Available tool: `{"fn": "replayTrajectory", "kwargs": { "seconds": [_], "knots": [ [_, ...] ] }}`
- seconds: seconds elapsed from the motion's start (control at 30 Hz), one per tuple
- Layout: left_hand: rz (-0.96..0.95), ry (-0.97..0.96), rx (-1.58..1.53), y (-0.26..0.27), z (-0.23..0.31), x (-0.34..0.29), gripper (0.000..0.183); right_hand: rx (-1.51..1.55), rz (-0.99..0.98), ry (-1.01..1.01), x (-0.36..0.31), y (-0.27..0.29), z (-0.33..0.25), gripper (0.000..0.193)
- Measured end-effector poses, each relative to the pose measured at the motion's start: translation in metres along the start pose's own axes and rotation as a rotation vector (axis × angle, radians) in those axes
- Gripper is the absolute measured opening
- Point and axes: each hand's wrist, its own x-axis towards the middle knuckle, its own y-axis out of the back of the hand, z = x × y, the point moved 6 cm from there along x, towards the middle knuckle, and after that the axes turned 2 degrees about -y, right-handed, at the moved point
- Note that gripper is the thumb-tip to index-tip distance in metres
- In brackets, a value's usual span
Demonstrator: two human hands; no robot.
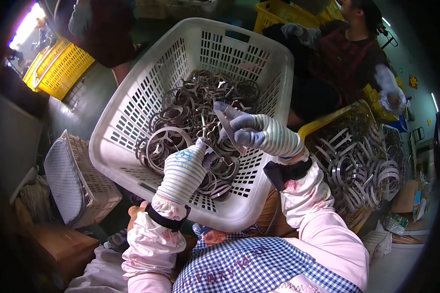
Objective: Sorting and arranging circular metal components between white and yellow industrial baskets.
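A white slotted plastic basket (132, 166) in front of me holds a tangled heap of thin metal rings (173, 115), some with strips across them. Over the heap, my right hand (266, 134), in a striped knit glove, pinches a curved metal band (229, 128) between thumb and fingers. My left hand (183, 171), gloved the same way, reaches over the near side of the basket. Its fingers are closed among the rings, beside a larger ring (154, 141); what they grip is hidden by the glove.
At the right stands a yellow crate (310, 128) full of shinier metal rings (349, 161). A pale basket (100, 188) leans at the left, near a brown box (63, 244). Yellow baskets (66, 68) stand farther back. A seated co-worker (349, 63) is beyond the right side; another person stands far left.
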Motion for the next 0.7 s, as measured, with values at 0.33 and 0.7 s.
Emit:
{"fn": "replayTrajectory", "kwargs": {
  "seconds": [0.33, 0.7],
  "knots": [
    [-0.101, 0.002, 0.018, -0.003, 0.006, -0.002, 0.028, -0.462, -0.171, -0.12, 0.005, -0.003, 0.013, 0.032],
    [-0.18, -0.006, 0.064, -0.015, 0.002, -0.002, 0.032, -0.573, -0.252, -0.096, 0.01, -0.009, 0.018, 0.033]
  ]
}}
